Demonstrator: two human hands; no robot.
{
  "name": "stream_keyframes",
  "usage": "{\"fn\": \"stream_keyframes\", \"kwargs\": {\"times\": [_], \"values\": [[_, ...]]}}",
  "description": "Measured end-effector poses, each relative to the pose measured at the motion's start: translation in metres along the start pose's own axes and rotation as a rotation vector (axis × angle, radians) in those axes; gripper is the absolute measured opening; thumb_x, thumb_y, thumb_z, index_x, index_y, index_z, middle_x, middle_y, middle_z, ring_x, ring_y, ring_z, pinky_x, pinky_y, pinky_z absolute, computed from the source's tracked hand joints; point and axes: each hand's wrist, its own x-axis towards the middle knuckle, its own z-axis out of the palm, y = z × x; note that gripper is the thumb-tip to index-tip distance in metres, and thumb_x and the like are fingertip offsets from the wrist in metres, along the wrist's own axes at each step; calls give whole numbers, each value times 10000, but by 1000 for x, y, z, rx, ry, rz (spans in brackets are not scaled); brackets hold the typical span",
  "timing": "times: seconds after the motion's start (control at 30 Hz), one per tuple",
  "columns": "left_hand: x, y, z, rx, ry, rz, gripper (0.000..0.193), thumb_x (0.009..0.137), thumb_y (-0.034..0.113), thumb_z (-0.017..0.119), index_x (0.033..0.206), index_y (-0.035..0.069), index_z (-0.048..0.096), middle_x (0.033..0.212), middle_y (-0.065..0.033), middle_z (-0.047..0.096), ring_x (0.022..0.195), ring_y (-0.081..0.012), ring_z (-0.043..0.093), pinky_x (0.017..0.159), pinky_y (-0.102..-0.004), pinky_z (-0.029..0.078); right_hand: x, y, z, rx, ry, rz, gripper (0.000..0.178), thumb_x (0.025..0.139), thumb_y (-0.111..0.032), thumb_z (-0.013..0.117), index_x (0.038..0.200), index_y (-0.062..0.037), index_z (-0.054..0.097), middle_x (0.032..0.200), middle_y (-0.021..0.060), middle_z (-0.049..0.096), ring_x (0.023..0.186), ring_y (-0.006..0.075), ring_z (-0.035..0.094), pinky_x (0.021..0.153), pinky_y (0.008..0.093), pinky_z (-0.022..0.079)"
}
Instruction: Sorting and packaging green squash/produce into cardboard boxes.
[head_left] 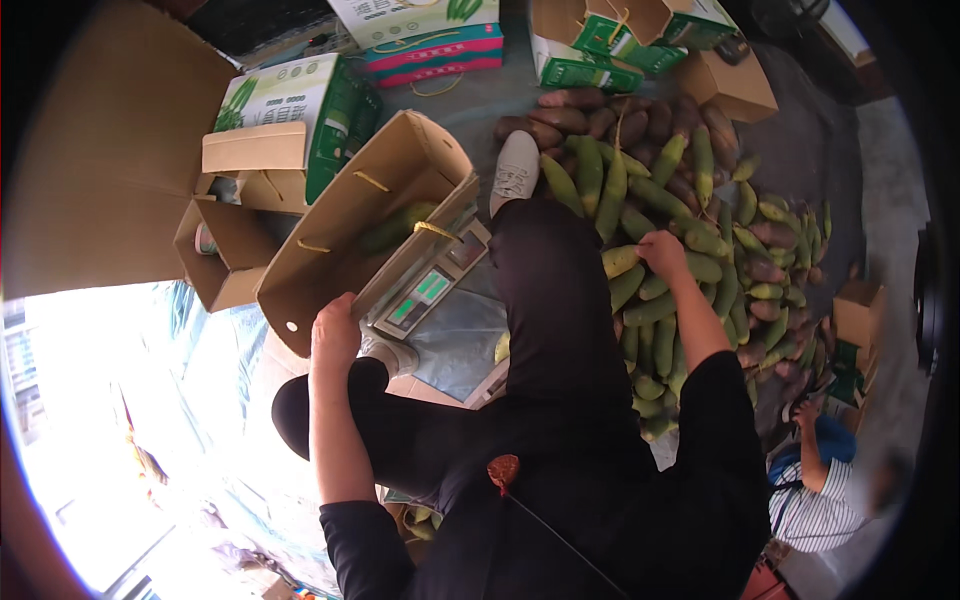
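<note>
My left hand (336, 332) is closed on the near corner of an open cardboard box (405, 145) with yellow rope handles. Inside the box lies a green radish (395, 230), partly in shadow. A digital scale (418, 302) with a lit green display shows beside the box's near wall; whether the box rests on it I cannot tell. To the right of my knee, my right hand (663, 254) grips the end of a green radish (620, 262). Beneath and around that hand spreads a large pile of green radishes (655, 345).
Darker reddish-brown roots (570, 120) lie at the pile's far side. Green-and-white cartons (285, 105) stand beyond the open box, with a smaller open carton (225, 280) left of it. Another person in a striped shirt (815, 505) is at the lower right, one hand near the pile.
</note>
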Motion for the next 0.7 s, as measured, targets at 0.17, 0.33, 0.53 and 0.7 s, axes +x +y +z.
{"fn": "stream_keyframes", "kwargs": {"times": [0.17,0.33,0.53,0.7], "values": [[4,1,2,3,12,11,252,767,-8,450,961,35,604,878,-211,613,885,-373,583,767,-438,461,-21,-50,-11,-195,307,-231,152,711,-168,661,837,-83,668,830,104,574,759,311,588,668,395,474],[2,-1,3,89,-27,24,243,754,-17,457,935,56,602,862,-192,621,868,-365,594,749,-443,473,-27,-106,-74,-172,436,-415,115,758,-125,620,863,-81,632,995,94,604,795,321,601,666,418,478],[2,-15,12,117,-17,38,235,753,-17,460,932,52,594,842,-197,618,858,-370,592,735,-441,479,-44,-208,-157,160,683,-774,135,791,-90,624,906,-23,605,889,121,640,791,283,628,676,324,490],[3,-16,9,57,1,78,297,735,-24,443,975,38,607,867,-219,615,871,-375,587,744,-444,472,-56,-296,-177,497,579,-816,100,784,-86,622,861,-24,634,780,129,631,701,265,627,627,303,478]]}}
